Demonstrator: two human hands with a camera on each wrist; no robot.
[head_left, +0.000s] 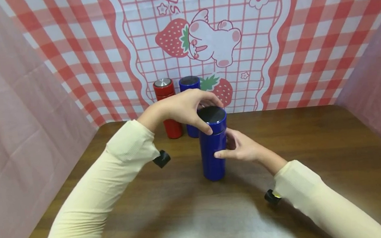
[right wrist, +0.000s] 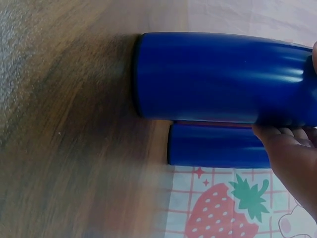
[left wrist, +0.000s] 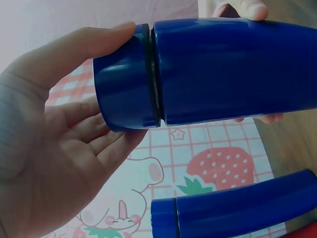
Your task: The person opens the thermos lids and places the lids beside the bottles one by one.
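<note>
A blue flask (head_left: 212,151) stands upright on the middle of the brown table (head_left: 322,152). My left hand (head_left: 205,114) reaches over from the left and grips its dark-topped lid (head_left: 212,118), thumb in front and fingers behind. The left wrist view shows those fingers curled round the lid (left wrist: 125,82), with a thin seam between it and the flask body (left wrist: 237,69). My right hand (head_left: 225,148) holds the body from the right, thumb on the front. In the right wrist view the flask (right wrist: 218,77) fills the top, my right hand's fingers (right wrist: 290,148) wrapping it.
A red flask (head_left: 169,109) with a silver cap and a second blue flask (head_left: 189,87) stand side by side just behind, against the strawberry-print cloth (head_left: 273,51). Pink cloth walls close in the left and right sides.
</note>
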